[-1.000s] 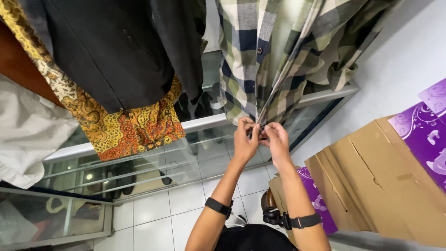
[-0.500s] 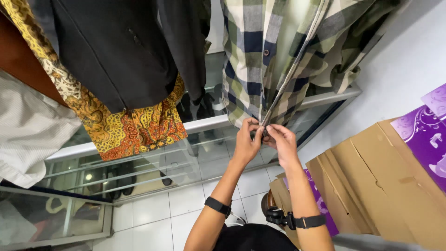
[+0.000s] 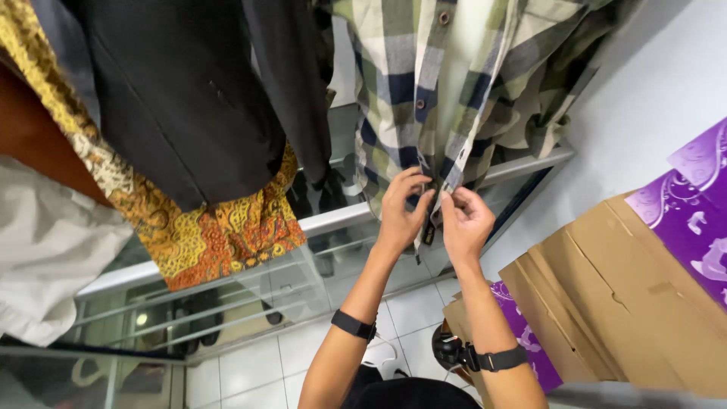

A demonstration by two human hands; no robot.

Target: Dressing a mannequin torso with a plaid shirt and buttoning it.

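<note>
Both hands [image 3: 432, 212] have moved lower on the plaid shirt [image 3: 447, 91].

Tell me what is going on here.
A person stands below a row of hanging clothes with both hands raised to a green, cream and navy plaid button-up shirt. The left hand and right hand pinch the two front edges together near the hem, at a button. Buttons higher up look undone, the front gaping. Beside it hang a black jacket and an orange patterned batik shirt. Brown cardboard boxes stand at the right.
</note>
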